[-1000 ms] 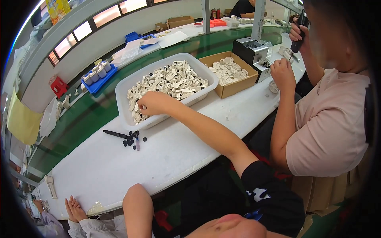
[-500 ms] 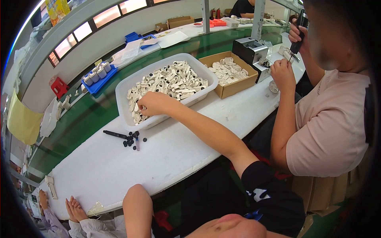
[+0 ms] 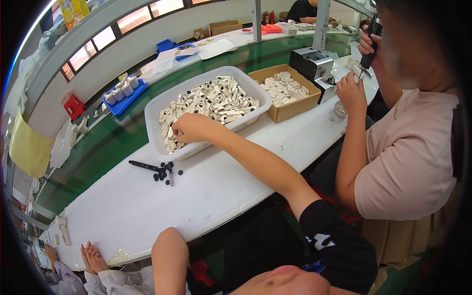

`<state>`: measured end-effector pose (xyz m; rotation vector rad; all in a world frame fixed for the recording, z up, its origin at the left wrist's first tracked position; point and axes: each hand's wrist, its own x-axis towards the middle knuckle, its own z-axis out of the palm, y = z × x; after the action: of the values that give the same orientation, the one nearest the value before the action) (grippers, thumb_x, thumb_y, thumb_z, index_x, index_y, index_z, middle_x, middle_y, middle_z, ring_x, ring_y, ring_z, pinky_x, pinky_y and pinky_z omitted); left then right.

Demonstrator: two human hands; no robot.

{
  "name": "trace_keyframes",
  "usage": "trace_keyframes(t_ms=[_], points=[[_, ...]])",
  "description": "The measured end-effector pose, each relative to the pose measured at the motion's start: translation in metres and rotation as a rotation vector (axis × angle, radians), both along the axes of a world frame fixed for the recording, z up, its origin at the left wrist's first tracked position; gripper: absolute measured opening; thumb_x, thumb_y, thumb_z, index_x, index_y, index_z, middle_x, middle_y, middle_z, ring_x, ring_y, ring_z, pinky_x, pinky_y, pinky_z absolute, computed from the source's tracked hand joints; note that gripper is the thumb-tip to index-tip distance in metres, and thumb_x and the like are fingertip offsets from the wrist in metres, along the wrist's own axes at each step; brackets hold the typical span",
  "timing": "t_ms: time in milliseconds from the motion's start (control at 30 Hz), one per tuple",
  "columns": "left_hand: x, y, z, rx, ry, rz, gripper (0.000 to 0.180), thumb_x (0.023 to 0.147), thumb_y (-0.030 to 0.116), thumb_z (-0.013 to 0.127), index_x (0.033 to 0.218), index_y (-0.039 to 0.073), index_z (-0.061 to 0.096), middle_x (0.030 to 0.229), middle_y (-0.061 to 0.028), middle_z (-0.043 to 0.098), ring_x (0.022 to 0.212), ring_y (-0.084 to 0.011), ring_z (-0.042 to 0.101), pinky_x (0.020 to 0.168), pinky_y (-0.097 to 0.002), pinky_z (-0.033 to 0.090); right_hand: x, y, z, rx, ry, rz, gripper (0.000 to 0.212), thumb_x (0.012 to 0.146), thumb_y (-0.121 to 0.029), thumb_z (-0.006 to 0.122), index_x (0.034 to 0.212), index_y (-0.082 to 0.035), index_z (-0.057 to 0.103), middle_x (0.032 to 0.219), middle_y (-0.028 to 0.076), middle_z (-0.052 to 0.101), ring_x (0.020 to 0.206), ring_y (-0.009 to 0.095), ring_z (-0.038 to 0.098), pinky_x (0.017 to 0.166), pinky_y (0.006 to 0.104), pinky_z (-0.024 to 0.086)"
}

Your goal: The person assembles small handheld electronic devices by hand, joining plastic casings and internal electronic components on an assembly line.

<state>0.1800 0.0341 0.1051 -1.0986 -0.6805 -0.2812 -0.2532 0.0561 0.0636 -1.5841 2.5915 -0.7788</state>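
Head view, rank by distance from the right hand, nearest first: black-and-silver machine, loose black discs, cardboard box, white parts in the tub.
From the right hand:
1. White parts in the tub: right at the hand.
2. Black discs: lower left, outside the tub.
3. Cardboard box: right of the tub.
4. Black-and-silver machine: farther right, past the box.

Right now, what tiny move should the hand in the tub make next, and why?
Maybe lift straight up a little: the right hand is down at the white parts in the pale tub, its forearm crossing over the near side, so rising first might avoid bumping it.
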Motion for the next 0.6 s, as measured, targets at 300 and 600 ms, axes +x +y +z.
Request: trace_keyframes(t_ms=[300, 600], points=[[0.003, -0.003, -0.004, -0.001, 0.103, 0.083, 0.020, 0.090, 0.022, 0.058, 0.102, 0.007, 0.061, 0.099, -0.0009, 0.059, 0.084, -0.0101, 0.047, 0.055, -0.0272, 0.029, 0.000, 0.000, 0.000, -0.013, -0.003, 0.002, 0.020, 0.078, -0.022, 0.063, 0.091, -0.009, 0.071, 0.087, 0.011, 0.071, 0.083, 0.028, 0.068, 0.074, 0.0398, 0.054], [-0.010, 0.003, 0.003, -0.005, 0.051, -0.037, 0.020, 0.091, 0.024, 0.058, 0.100, 0.007, 0.059, 0.105, -0.0039, 0.056, 0.090, -0.0097, 0.046, 0.055, -0.0276, 0.028, 0.000, -0.002, -0.002, -0.021, -0.003, 0.002, 0.019, 0.079, -0.022, 0.064, 0.091, -0.009, 0.071, 0.088, 0.010, 0.071, 0.083, 0.028, 0.068, 0.073, 0.0396, 0.054]])
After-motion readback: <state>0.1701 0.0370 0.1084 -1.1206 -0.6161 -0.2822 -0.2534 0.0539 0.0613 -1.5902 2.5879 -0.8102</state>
